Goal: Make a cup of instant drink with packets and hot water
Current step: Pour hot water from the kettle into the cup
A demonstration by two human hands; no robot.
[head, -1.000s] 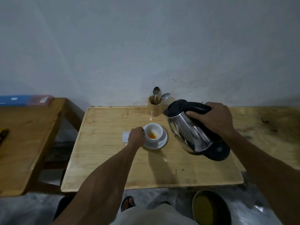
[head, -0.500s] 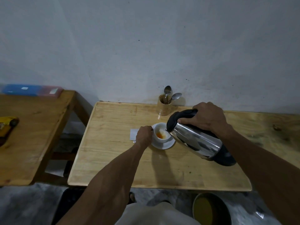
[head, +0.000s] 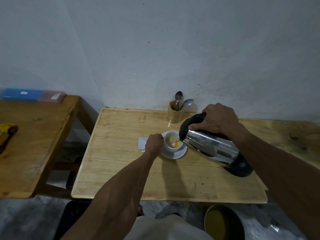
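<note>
Fingers of the right hand [head: 217,119] wrap tightly around the handle of the tilted kettle [head: 210,147]; the left hand [head: 153,143] is closed on the cup [head: 171,142] at its side.

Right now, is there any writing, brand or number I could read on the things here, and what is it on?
None can be read.
Blue box: a small white label, too small and blurred.
Pink box: a pale label, also blurred.
White packet beside the saucer: no print shows.
Kettle: no brand visible.
</note>
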